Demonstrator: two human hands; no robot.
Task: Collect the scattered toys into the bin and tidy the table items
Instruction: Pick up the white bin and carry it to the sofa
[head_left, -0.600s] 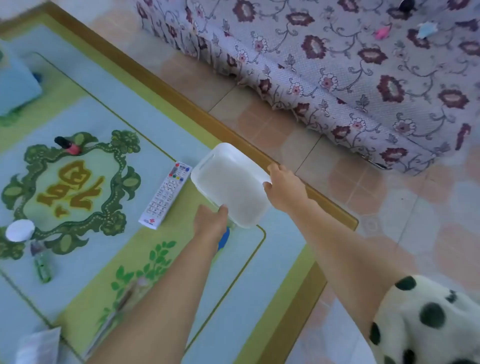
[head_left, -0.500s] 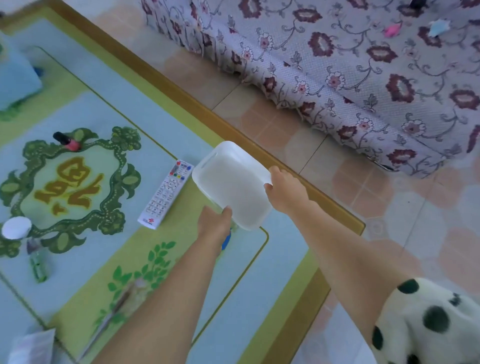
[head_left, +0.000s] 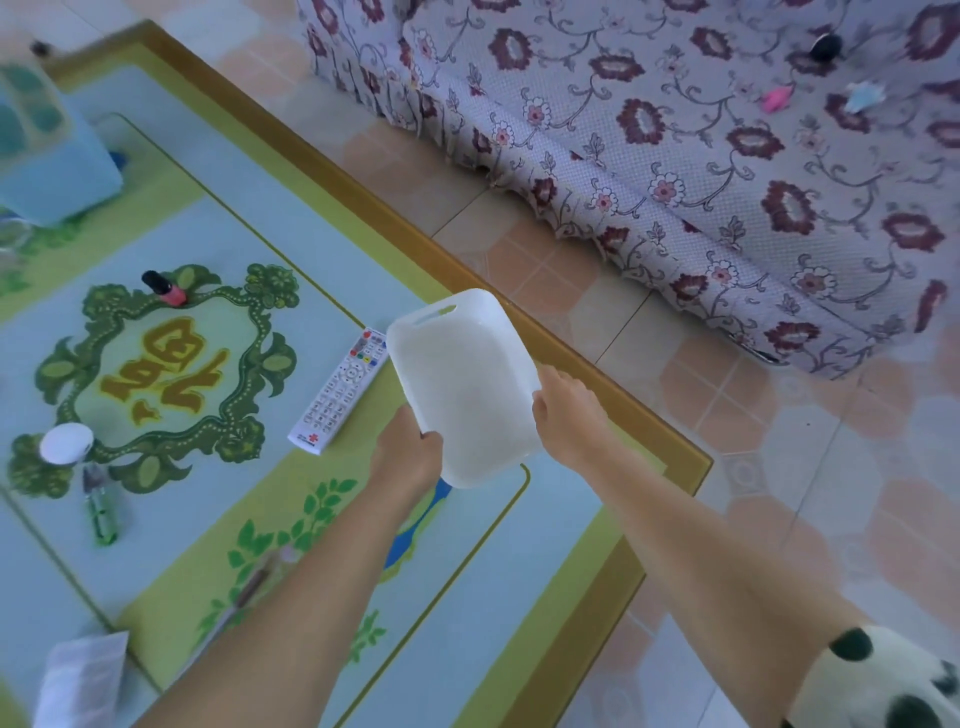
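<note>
Over the table's right edge, largest first, as I see it:
Sofa: flowered cover; small toys lie on it.
Table: patterned top.
Bin: white, empty, tilted, held above the table.
Left hand: gripping the bin's near left rim.
Right hand: gripping its right rim.
Remote: flat, just left of the bin.

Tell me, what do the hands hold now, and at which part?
Both hold the white bin at its near end: the left hand on the left rim, the right hand on the right rim.
</note>
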